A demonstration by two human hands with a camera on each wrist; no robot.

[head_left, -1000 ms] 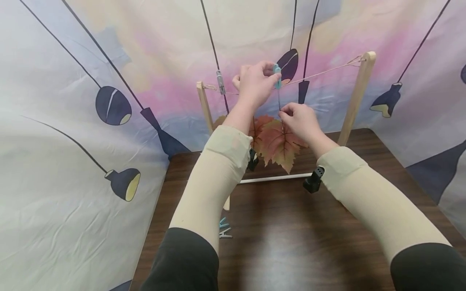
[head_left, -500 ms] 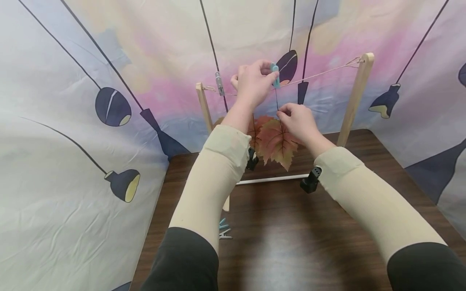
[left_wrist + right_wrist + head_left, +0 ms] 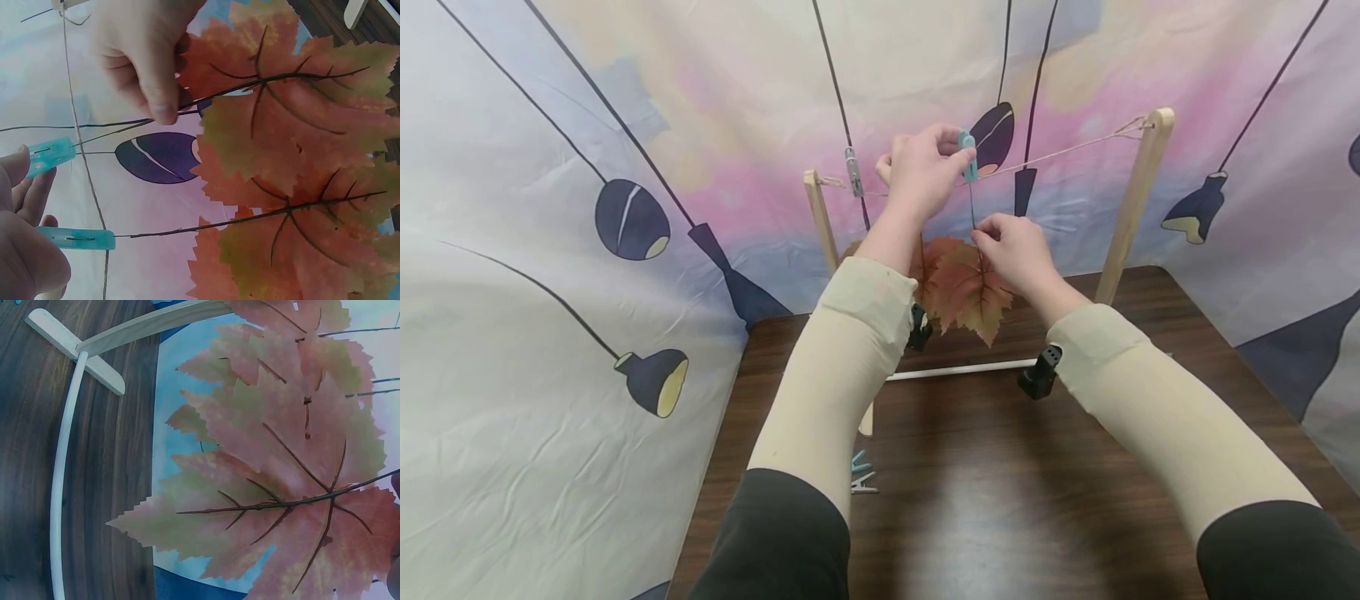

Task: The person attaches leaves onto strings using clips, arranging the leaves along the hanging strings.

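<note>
Pinching a teal clothespin (image 3: 969, 157) in its fingers, the left hand (image 3: 925, 171) has it at two o'clock, its tip meeting the string (image 3: 1052, 157); whether it bites the string I cannot tell. At four o'clock from that hand, the right hand (image 3: 1018, 250) pinches the dark stem (image 3: 972, 204) running down from the clothespin's tip. The stem's orange-red leaf (image 3: 973, 292) hangs at eight o'clock from the right hand, overlapping others. Near the held pin, at five o'clock in the left wrist view, a second teal clothespin (image 3: 78, 238) sits on the string. A grey clothespin (image 3: 853, 172) is at the left hand's nine o'clock, beside the left post (image 3: 822, 218); the right post (image 3: 1135, 200) stands at the right hand's two o'clock. Farther out, at its seven o'clock, a white rod (image 3: 962, 369) crosses above the brown counter (image 3: 1000, 500).
</note>
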